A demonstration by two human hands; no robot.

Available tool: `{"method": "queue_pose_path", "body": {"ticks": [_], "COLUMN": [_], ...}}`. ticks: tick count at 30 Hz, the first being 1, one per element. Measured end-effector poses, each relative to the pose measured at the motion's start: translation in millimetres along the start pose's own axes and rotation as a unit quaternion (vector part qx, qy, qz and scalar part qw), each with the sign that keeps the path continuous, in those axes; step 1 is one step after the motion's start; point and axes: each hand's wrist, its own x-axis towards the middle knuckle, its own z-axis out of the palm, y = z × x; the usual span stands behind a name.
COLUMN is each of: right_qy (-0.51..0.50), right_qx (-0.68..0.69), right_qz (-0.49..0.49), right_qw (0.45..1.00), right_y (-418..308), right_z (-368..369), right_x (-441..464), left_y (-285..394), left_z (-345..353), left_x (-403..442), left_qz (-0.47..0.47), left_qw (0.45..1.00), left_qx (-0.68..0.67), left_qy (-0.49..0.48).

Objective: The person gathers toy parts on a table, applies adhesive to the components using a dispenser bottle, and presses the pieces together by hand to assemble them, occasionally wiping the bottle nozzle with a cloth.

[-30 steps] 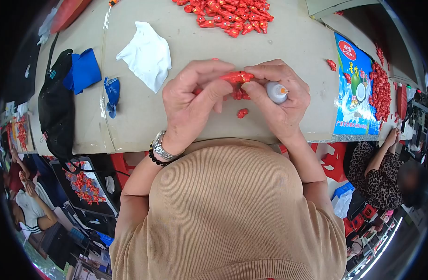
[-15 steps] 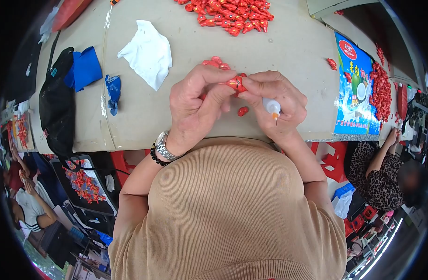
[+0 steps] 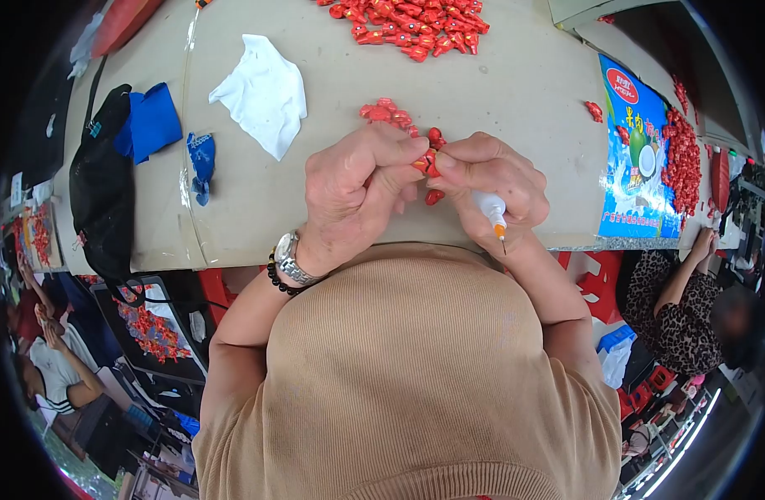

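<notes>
Red plastic piece (image 3: 425, 161) is right between the two hands, just above the near part of the bench (image 3: 341, 75), thumb and forefinger of each one pinching it. The left hand (image 3: 349, 179) has a fingertip grip on one side and the right hand (image 3: 503, 183) has the same on the other, I guess because something that small needs steadying from both ends. The right one is also cradling a white bottle (image 3: 489, 204) in its curled fingers, orange nozzle (image 3: 500, 231) and thin tip aimed back toward the body. My read is that this leaves thumb and forefinger free and points the tip away from the piece. Just past the fingers there's a small cluster of red pieces (image 3: 385, 110), with a loose red bit (image 3: 434, 197) by the right thumb, so probably put there for an easy reach. Farther off is the big red pile (image 3: 420, 25), then a white cloth (image 3: 265, 92) over to the left with blue cloth (image 3: 155, 121) past it, partly against a black bag (image 3: 103, 183). Way right, a blue printed sheet (image 3: 616, 200) lies beside another red heap (image 3: 681, 167), with a co-worker in a spotted top (image 3: 682, 325) sitting nearby.
</notes>
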Motion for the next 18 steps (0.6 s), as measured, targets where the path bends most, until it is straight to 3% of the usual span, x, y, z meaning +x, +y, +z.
{"method": "queue_pose_path", "body": {"ticks": [9, 17, 18], "right_qy": [0.001, 0.034, 0.033], "right_qx": [0.009, -0.004, -0.004], "right_qz": [0.000, 0.066, 0.066], "right_qw": [1.000, 0.997, 0.997], "right_y": [2.2, 1.6, 2.3], "right_z": [-0.3, -11.6, -15.2], "right_x": [-2.6, 1.8, 1.2], "left_y": [-2.0, 7.4, 16.0], "left_z": [0.5, -1.8, -2.3], "left_x": [0.9, 18.0, 20.5], "left_qz": [0.028, 0.079, -0.003], "left_qw": [0.999, 0.989, 0.992], "left_qx": [0.033, 0.121, 0.126], "left_qy": [-0.005, -0.027, -0.023]}}
